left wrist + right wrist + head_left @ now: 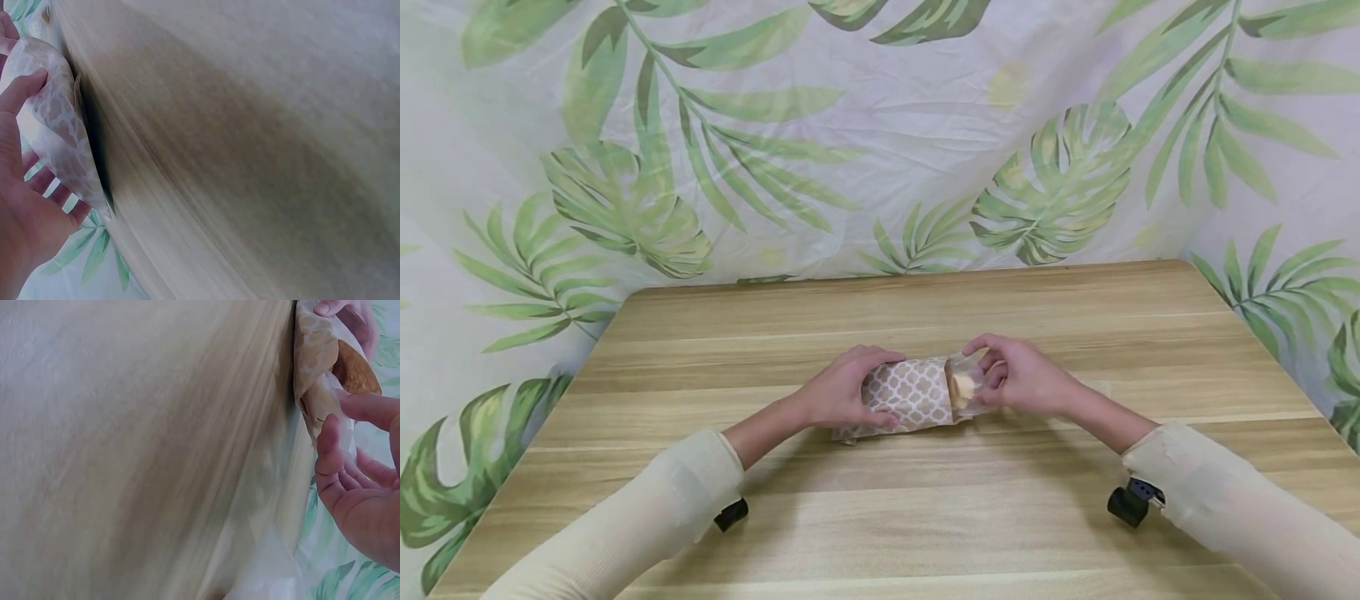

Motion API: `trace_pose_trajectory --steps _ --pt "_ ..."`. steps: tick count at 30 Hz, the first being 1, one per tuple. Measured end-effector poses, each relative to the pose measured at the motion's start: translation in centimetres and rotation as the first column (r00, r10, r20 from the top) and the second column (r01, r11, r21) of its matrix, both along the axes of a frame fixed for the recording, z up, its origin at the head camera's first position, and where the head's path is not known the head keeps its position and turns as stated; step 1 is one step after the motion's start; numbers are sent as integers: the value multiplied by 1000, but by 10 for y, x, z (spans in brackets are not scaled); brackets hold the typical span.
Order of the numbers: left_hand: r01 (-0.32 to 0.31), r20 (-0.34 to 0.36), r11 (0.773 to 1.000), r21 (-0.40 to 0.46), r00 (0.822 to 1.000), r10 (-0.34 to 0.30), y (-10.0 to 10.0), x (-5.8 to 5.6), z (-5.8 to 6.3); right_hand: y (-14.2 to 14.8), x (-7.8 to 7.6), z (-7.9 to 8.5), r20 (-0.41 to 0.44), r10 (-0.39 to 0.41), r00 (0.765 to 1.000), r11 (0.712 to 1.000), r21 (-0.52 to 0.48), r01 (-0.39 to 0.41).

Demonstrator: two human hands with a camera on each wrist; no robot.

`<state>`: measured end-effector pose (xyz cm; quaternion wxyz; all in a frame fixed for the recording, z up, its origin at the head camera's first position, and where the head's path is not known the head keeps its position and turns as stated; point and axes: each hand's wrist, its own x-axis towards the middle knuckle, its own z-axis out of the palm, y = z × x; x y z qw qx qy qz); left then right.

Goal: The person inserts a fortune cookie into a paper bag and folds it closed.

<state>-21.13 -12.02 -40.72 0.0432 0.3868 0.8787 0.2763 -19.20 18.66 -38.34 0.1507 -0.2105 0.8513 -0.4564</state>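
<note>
A tan paper bag with a white lattice print lies on its side on the wooden table. My left hand grips its closed end, with the thumb on the near face and the fingers round the far side. From the bag's open end, facing right, sticks a clear plastic wrapper with a pale yellow piece inside, perhaps bread. My right hand pinches the wrapper between thumb and fingers. In the right wrist view a browned surface shows at the bag's mouth; what it is cannot be told.
The wooden table reaches back to a leaf-printed cloth that hangs behind it. Black wrist cameras sit under both sleeves. A whitish translucent sheet shows low in the right wrist view.
</note>
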Motion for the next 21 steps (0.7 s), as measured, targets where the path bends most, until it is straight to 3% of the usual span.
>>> trace_pose_trajectory --steps 5,11,21 --pt "-3 4 1000 9 1000 3 1 1 0 -5 1 -3 34 13 999 998 -63 -11" --pt "-6 14 1000 20 1000 6 1 2 0 -5 1 -6 17 47 999 996 -73 -46" --pt "-17 15 1000 16 1000 16 2 1 -2 -9 3 -6 102 -66 993 987 -142 80"
